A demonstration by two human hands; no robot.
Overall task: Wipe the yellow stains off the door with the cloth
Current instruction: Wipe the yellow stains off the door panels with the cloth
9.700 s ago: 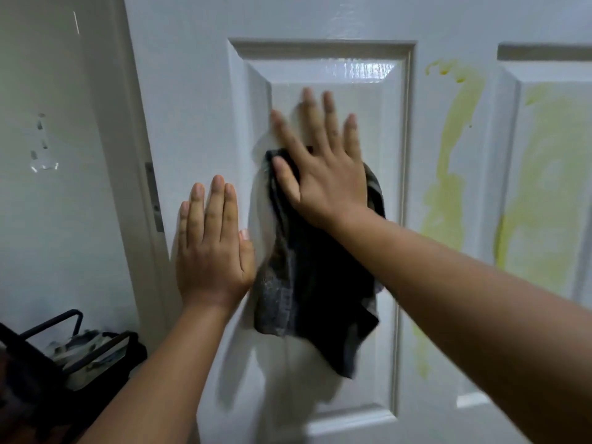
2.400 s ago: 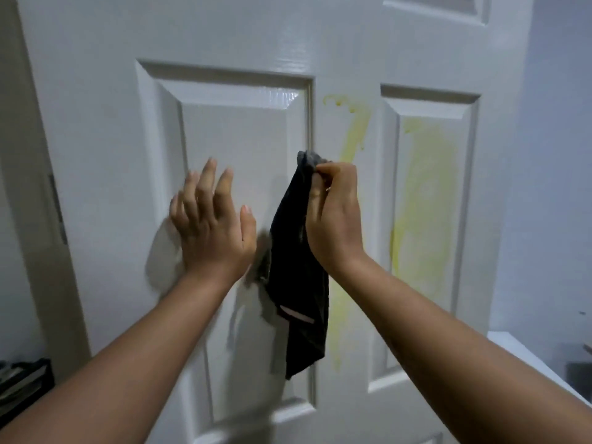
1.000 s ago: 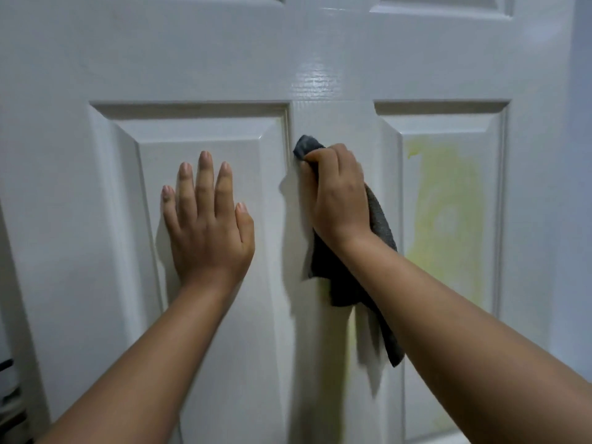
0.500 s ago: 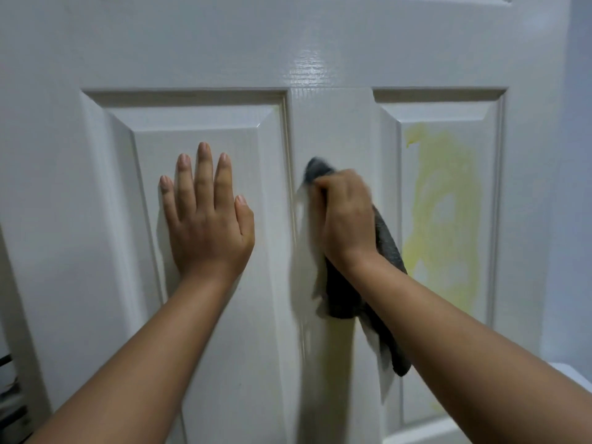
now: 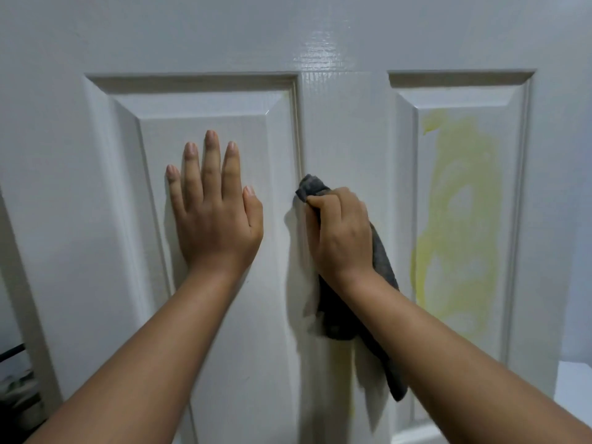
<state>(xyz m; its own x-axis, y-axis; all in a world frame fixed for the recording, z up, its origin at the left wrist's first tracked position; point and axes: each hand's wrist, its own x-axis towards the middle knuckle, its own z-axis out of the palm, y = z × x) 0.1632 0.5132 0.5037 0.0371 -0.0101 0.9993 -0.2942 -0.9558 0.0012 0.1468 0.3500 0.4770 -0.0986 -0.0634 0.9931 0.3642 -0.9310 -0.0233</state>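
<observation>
A white panelled door (image 5: 339, 123) fills the view. My right hand (image 5: 341, 233) grips a dark grey cloth (image 5: 382, 261) and holds it against the middle stile between the two panels; the cloth's loose end hangs down below my wrist. My left hand (image 5: 213, 206) lies flat on the left panel with straight fingers. A broad yellow stain (image 5: 458, 219) is smeared over the right panel. A faint yellow streak (image 5: 350, 402) shows low on the middle stile under the cloth.
The door's left edge and frame (image 5: 28, 315) run down the left side, with a dark rack (image 5: 16, 389) at the bottom left. A white surface (image 5: 576, 379) sits at the lower right beside the pale wall (image 5: 573, 155).
My right hand has slid the cloth down the middle stile from near the panel tops; the yellow on the upper stile is gone. My left hand stays flat on the left panel.
</observation>
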